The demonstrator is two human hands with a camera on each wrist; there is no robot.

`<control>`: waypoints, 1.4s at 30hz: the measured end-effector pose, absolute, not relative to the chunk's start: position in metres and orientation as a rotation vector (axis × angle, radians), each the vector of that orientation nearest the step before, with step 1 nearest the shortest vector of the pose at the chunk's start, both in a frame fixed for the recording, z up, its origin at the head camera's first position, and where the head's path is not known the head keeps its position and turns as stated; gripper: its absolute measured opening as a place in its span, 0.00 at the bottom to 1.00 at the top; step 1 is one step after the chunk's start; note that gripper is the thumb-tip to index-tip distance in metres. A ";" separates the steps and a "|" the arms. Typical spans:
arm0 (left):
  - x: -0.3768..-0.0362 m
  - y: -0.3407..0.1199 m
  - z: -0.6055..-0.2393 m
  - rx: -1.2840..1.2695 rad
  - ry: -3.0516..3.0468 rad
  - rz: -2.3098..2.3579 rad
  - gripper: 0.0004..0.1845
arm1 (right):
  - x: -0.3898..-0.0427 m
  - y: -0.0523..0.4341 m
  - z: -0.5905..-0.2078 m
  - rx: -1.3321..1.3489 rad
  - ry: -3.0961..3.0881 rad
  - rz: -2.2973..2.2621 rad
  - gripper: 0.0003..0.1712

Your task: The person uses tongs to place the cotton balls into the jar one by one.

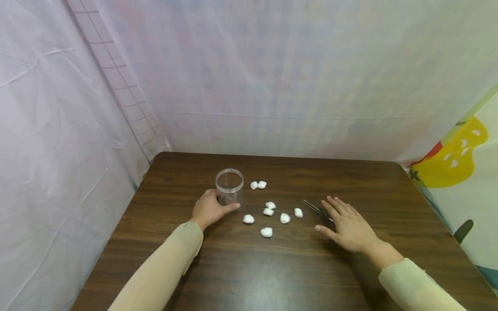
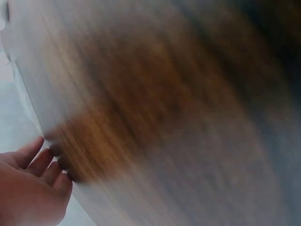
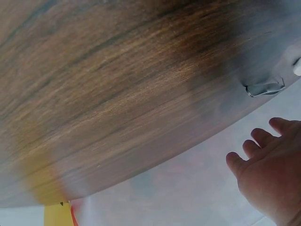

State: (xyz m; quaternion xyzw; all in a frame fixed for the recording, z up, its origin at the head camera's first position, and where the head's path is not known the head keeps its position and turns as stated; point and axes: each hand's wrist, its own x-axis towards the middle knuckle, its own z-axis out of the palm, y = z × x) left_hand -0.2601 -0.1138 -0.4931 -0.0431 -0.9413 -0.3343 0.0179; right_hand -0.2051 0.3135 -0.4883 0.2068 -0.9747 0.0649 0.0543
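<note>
A clear, open-topped plastic jar stands upright on the left part of the dark wooden table. My left hand grips it low down, thumb across the front and fingers at its left side. In the left wrist view, that hand's fingers are bent toward the tabletop; the jar cannot be made out there. Above metal tweezers hovers my right hand, its fingers spread and holding nothing. The right wrist view has the tweezers lying on the table, apart from the fingers. Several white cotton balls lie between the hands.
The brown wood-grain table has rounded far corners. Pale hanging cloth closes off the back and the left side. On the right hangs a cloth with a yellow print.
</note>
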 end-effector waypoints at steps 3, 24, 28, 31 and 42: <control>-0.261 -0.112 -0.492 -0.146 -2.927 -1.023 0.43 | -0.205 0.315 -0.487 0.628 -2.949 0.198 0.51; -0.260 -0.122 -0.487 -0.144 -2.937 -1.006 0.43 | -0.231 0.293 -0.470 0.757 -2.817 0.126 0.33; -0.256 -0.126 -0.485 -0.142 -2.942 -1.017 0.43 | -0.240 0.287 -0.471 0.765 -2.807 0.095 0.28; -0.254 -0.126 -0.487 -0.154 -2.945 -1.014 0.43 | -0.242 0.284 -0.474 0.746 -2.826 0.091 0.24; -0.257 -0.116 -0.491 -0.188 -2.951 -1.015 0.43 | -0.236 0.279 -0.472 0.697 -2.875 0.085 0.16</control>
